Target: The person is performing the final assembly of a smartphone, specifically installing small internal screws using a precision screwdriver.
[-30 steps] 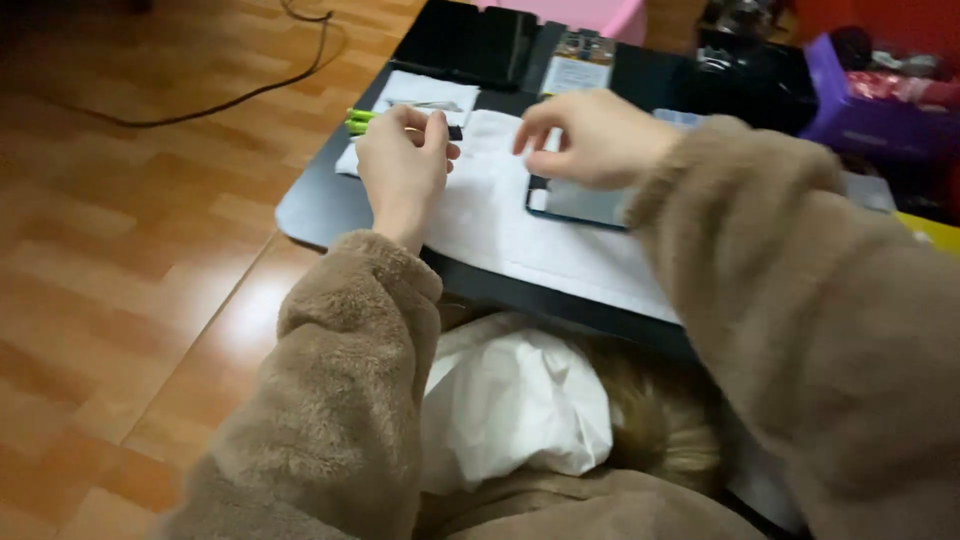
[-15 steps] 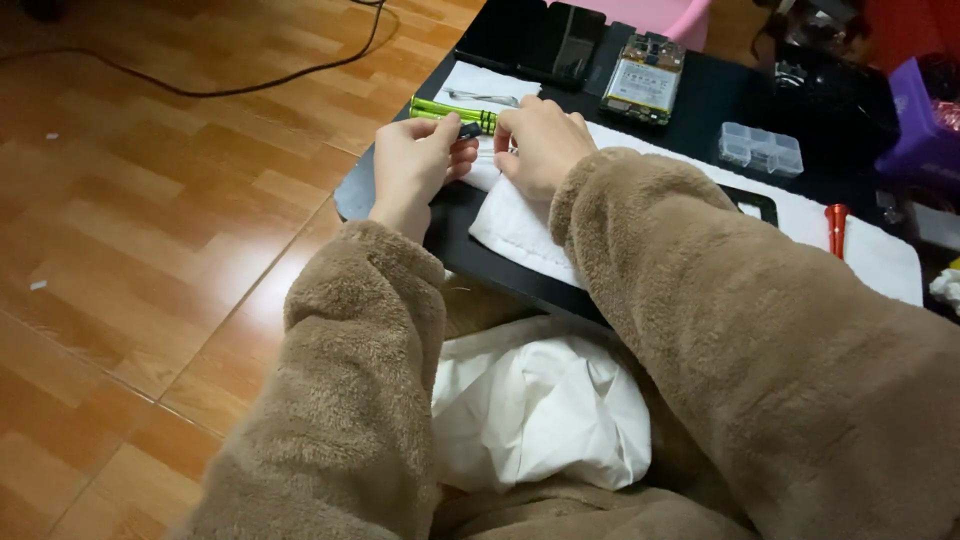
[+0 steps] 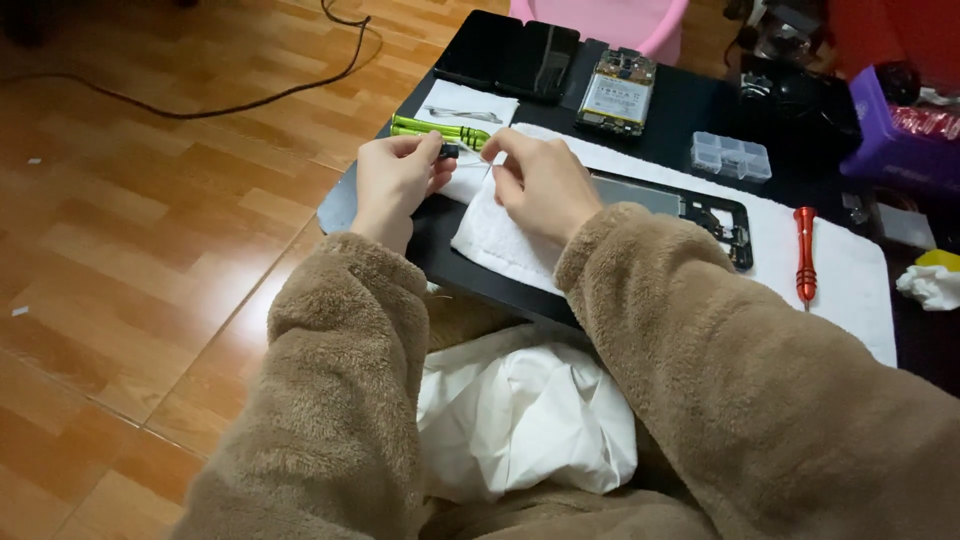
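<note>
My left hand (image 3: 392, 183) pinches a small black part (image 3: 449, 151) between thumb and fingers, near the left edge of the black table (image 3: 437, 250). My right hand (image 3: 541, 183) is closed beside it, fingertips almost touching the part and a thin metal piece (image 3: 474, 165). Both hands hover over the left end of a white towel (image 3: 860, 270). A green-handled tool (image 3: 438, 131) lies just beyond the left hand. A phone frame (image 3: 700, 213) rests on the towel right of my right hand.
An opened phone body (image 3: 616, 96) and dark phone screens (image 3: 506, 58) lie at the table's far side. A clear small-parts box (image 3: 731, 156) and a red screwdriver (image 3: 805, 254) sit to the right. A cable (image 3: 250, 95) runs across the wooden floor. White cloth (image 3: 520, 415) lies on my lap.
The view has swung left and downward. My right hand has come off the phone frame and moved left to meet my left hand at the small part.
</note>
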